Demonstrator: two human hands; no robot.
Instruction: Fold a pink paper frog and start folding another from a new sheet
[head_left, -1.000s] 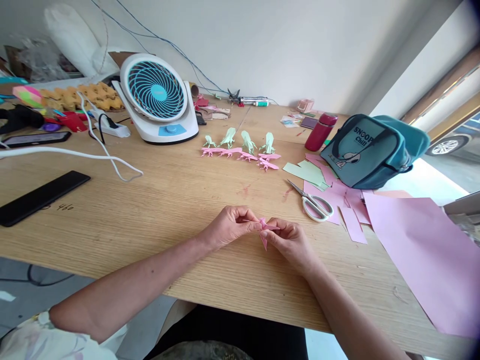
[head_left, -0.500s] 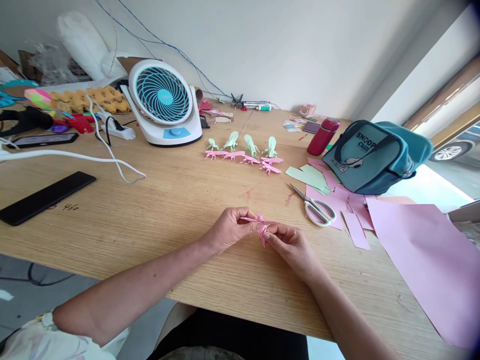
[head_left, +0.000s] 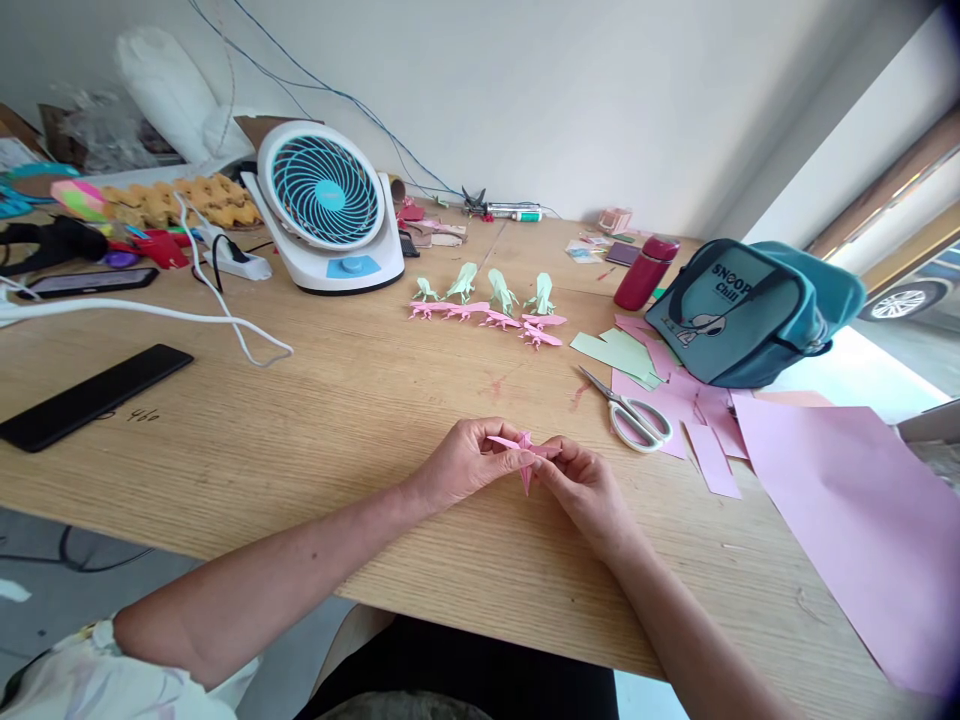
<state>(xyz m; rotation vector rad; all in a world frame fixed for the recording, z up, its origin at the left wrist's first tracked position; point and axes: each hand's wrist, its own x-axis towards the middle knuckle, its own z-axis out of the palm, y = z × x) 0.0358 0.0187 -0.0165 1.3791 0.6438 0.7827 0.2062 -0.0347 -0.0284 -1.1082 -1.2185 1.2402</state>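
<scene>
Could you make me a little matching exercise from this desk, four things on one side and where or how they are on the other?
1. pink folded paper
2. scissors
3. bottle
4. fan

A. dark red, beside the teal bag
B. white and blue
C. held between the left hand and right hand
D. white-handled

Pairs: 1-C, 2-D, 3-A, 4-B

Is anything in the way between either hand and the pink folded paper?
Nothing visible is: the left hand and the right hand both already pinch the pink folded paper. The scissors lie beyond the right hand, off to its right, and the pink paper figures stand farther back.
</scene>
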